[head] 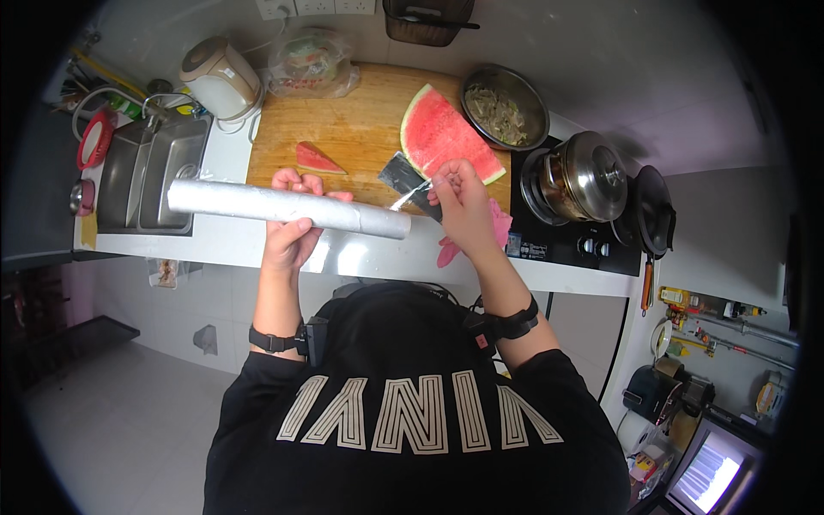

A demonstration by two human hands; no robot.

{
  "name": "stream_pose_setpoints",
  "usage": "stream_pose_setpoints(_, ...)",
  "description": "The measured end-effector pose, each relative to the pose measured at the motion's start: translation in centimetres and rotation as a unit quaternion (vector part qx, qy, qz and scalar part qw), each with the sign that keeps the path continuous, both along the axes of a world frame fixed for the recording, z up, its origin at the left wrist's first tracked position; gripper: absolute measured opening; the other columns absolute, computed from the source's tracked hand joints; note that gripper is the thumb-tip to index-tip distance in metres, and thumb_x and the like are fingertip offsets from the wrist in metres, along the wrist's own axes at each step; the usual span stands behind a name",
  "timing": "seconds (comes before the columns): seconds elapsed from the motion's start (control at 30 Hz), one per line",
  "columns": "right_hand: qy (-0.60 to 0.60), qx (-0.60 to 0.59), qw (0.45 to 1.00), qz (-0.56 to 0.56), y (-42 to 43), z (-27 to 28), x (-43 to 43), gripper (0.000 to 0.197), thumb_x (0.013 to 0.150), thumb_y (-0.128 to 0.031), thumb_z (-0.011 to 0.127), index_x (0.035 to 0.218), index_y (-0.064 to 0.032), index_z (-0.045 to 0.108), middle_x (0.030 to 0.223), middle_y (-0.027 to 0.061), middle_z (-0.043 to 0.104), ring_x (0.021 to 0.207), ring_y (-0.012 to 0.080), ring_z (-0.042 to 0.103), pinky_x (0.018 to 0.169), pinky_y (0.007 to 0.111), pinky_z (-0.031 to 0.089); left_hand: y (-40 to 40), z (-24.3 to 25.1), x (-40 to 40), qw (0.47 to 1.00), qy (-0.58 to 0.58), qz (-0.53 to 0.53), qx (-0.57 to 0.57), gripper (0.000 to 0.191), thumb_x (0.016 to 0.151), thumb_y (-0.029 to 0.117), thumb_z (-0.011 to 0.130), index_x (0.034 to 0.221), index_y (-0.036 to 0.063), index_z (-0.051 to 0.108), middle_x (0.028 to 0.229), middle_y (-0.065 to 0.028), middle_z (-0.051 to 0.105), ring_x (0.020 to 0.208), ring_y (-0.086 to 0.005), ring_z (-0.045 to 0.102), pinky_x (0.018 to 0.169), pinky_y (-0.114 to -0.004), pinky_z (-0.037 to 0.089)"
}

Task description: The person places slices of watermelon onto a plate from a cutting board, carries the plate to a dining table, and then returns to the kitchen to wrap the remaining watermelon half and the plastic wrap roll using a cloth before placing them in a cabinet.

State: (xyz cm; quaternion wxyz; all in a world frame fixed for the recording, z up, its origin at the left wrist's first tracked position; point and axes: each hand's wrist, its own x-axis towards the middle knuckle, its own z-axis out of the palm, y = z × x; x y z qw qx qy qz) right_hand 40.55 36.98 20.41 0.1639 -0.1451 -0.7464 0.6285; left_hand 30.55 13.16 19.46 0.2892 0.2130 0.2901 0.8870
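Observation:
My left hand [293, 238] holds a long roll of clear plastic wrap [257, 205] above the front edge of the counter. Between the fingers of my right hand [460, 199] is a pinched, bunched strand of film [412, 194] that stretches towards the roll's right end. Behind my right hand, a large watermelon wedge [444, 132] lies cut side up on the wooden cutting board [367, 96]. A dark cleaver blade [402, 177] lies beside the wedge, its rear part hidden by my right hand. Beyond my left fingers rests a small watermelon piece [318, 159].
Left stand an electric kettle [222, 77] and a steel sink [170, 167]; a plastic bag [310, 64] lies on the board's back corner. Right are a metal bowl of food [502, 109], a lidded pot [586, 177] on the cooktop and a pink cloth [499, 225].

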Motion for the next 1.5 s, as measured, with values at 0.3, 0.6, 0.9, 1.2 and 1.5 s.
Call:
stream_pose_setpoints(0.3,-0.193,-0.190,0.957,0.101,2.2,-2.8,0.8,0.013,0.094,-0.014,0.056,0.104,-0.0065,0.053,0.087,0.0040,0.059,0.075,0.0111,0.058,0.066,0.024,0.048,-1.1,-1.9,-0.5,0.991,-0.091,-0.019,0.097,0.055,0.078,0.003,0.057,0.130,0.0140,0.045,0.121,-0.0248,0.054,0.123,-0.0509,0.043,0.105,-0.061,0.033)
stream_pose_setpoints(0.6,-0.108,-0.134,0.978,-0.118,1.9,-2.2,1.8,0.038,0.084,-0.019,0.071,0.116,-0.0081,0.054,0.112,0.0082,0.058,0.097,0.0168,0.058,0.074,0.027,0.049,-0.4,-2.2,-0.1,0.986,-0.146,-0.017,0.074,0.039,0.088,0.021,0.063,0.122,0.0088,0.048,0.118,-0.0130,0.053,0.115,-0.0450,0.051,0.098,-0.057,0.042)
stream_pose_setpoints(0.9,0.078,0.196,0.969,0.131,-6.3,3.3,-1.8,0.031,0.069,-0.015,0.080,0.095,-0.0045,0.066,0.092,0.0097,0.065,0.081,0.0216,0.065,0.069,0.030,0.052,1.4,-2.0,0.9,0.980,-0.063,0.011,-0.189,0.051,0.093,0.043,0.055,0.123,0.0043,0.043,0.118,-0.0128,0.053,0.110,-0.0280,0.056,0.093,-0.046,0.047)
stream_pose_setpoints(1.2,0.060,-0.059,0.994,0.066,-7.5,0.3,-3.4,0.024,0.072,-0.010,0.078,0.093,-0.0021,0.069,0.086,0.0086,0.066,0.068,0.0161,0.065,0.059,0.027,0.051,2.1,-1.7,2.1,0.976,-0.057,0.002,-0.211,0.057,0.100,0.047,0.036,0.144,0.0135,0.020,0.131,-0.0101,0.043,0.121,-0.0219,0.046,0.094,-0.038,0.045)
stream_pose_setpoints(1.5,0.088,0.111,0.988,0.054,-7.1,-1.2,-3.0,0.013,0.082,-0.010,0.068,0.090,-0.0012,0.062,0.081,0.0114,0.064,0.067,0.0223,0.062,0.058,0.032,0.048,2.3,-0.6,2.3,0.975,-0.073,0.011,-0.211,0.051,0.101,0.040,0.038,0.142,0.0143,0.021,0.120,-0.0064,0.045,0.109,-0.0191,0.049,0.095,-0.037,0.042)
